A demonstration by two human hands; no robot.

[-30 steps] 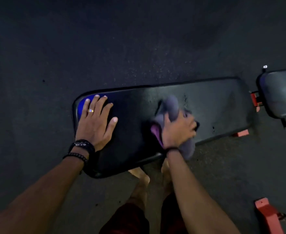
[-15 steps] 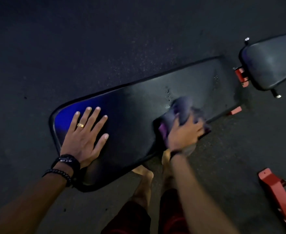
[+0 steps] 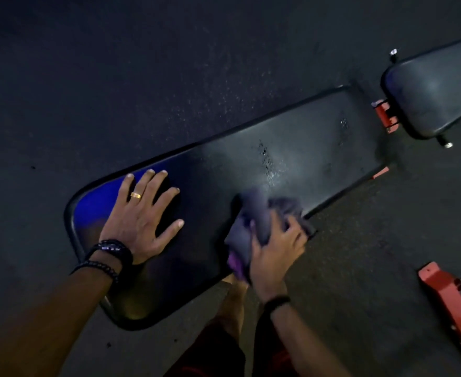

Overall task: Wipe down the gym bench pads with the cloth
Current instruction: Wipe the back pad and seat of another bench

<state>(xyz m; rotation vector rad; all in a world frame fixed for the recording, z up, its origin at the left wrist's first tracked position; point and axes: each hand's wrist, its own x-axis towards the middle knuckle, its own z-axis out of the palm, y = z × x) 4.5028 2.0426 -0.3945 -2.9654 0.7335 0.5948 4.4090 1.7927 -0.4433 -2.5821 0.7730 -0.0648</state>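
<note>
Dark speckled gym flooring surrounded the long back pad (image 3: 291, 159), where the left hand (image 3: 139, 221) pressed flat at centre-left while the right hand (image 3: 275, 248) gripped the bunched cloth (image 3: 253, 216) at its lower edge, droplets remaining, smaller seat pad (image 3: 438, 85) upper right seemingly unwiped.

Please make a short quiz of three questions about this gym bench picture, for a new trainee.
1. True or false: the left hand lies flat with spread fingers on the long pad.
2. What does the right hand grip? A) a spray bottle B) the cloth C) a red frame bar
3. Fill in: the cloth sits at the long pad's ____ edge, the one closest to the person's legs.

Key
1. True.
2. B.
3. Near. The small pad beyond the red bracket has no hand and no cloth on it.
</note>
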